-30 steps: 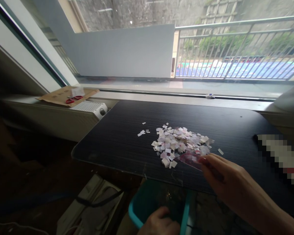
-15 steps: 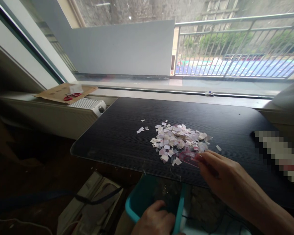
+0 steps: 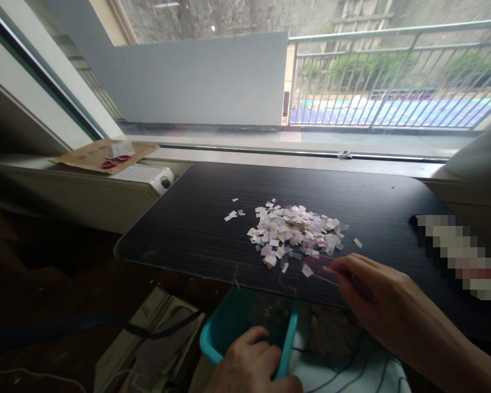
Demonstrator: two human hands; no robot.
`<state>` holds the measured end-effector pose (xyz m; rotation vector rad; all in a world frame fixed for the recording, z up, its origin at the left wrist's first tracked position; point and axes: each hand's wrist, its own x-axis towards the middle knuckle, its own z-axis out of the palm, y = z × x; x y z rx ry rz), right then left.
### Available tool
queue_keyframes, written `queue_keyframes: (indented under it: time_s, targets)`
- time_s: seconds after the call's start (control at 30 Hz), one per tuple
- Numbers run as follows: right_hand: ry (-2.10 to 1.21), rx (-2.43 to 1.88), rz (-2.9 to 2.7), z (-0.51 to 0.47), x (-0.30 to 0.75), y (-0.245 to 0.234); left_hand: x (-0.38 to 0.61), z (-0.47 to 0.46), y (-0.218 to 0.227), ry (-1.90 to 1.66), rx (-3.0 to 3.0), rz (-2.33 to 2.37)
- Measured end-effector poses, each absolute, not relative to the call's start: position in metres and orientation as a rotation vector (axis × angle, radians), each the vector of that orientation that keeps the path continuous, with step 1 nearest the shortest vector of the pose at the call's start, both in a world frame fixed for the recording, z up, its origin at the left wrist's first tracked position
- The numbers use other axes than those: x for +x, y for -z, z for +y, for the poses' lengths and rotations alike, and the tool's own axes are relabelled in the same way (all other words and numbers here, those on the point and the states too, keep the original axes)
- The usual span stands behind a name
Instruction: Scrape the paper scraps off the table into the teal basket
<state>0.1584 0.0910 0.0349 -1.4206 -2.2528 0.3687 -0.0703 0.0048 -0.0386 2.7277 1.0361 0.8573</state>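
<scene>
A heap of small white and pink paper scraps (image 3: pixel 294 232) lies on a black table (image 3: pixel 196 224). My right hand (image 3: pixel 372 297) holds a thin, clear pinkish card (image 3: pixel 317 268) flat on the table, its edge at the near side of the heap. Below the table's front edge my left hand (image 3: pixel 249 365) grips the rim of a teal plastic bin (image 3: pixel 225 327).
A few stray scraps (image 3: pixel 231 214) lie left of the heap. On the sill at the left are a cardboard sheet (image 3: pixel 102 155) with red scissors (image 3: pixel 108 162) and a white heater (image 3: pixel 145 176). A blurred object (image 3: pixel 458 256) sits at the table's right. Cables and a box lie below.
The card has pulled back slightly toward the table's front edge, dragging a few scraps with it. The teal bin and my left hand have shifted a little left under the edge.
</scene>
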Motion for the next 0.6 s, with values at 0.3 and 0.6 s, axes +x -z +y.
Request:
queue_keyframes:
  time_s: [0.3, 0.6]
  targets:
    - [-0.539, -1.404, -2.325, 0.089, 0.147, -0.037, -0.096, -0.003, 0.021, -0.664, 2.759, 1.128]
    - [-0.561, -1.392, -2.267, 0.087, 0.157, -0.034, -0.102, -0.005, 0.018, -0.666, 2.794, 1.157]
